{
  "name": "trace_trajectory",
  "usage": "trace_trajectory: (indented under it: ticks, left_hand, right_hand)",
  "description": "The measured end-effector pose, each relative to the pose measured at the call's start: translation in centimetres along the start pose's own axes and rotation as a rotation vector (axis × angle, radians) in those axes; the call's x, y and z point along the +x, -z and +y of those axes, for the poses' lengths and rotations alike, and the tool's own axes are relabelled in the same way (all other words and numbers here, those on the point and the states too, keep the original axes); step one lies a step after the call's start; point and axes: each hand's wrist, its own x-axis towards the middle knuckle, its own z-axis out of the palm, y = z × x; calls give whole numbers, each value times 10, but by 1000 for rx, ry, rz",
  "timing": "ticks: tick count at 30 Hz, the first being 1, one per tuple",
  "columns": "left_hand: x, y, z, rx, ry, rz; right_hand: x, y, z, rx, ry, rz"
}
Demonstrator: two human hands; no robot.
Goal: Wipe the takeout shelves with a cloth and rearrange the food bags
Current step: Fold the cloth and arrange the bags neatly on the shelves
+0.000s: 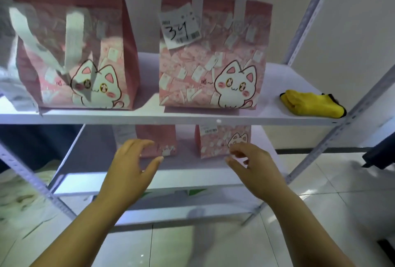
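Two pink cat-print food bags stand on the upper shelf (192,116): the left bag (85,53) with white handles, and the middle bag (213,63) with a receipt marked 34. A folded yellow cloth (312,104) lies at that shelf's right end. On the lower shelf (149,181) stand two more pink bags, one on the left (158,140) and one on the right (218,140). My left hand (130,166) and my right hand (254,168) hover open in front of the lower bags, holding nothing.
Grey perforated metal posts (333,138) frame the shelf unit at both sides. A white plastic bag (10,74) sits at the far left of the upper shelf. A still lower shelf holds something green and white. White floor tiles lie below.
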Motion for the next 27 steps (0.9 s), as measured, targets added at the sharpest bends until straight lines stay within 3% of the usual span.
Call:
trace_trajectory:
  ticks: [8,13,20,27]
  left_hand:
    - [-20,-28,-68,131,228,-94]
    - [-25,-51,-116,205,261,-157]
    - [-7,-84,-194,211,260,-157]
    - [34,-137,-285,236,179,16]
  right_hand:
    - [17,-69,28,-47,-14,-209]
    - [35,-124,45,-54,-48,-256]
    - [66,-206,65,-57,-115,-235]
    - [116,-307,102,-82,-110,-85]
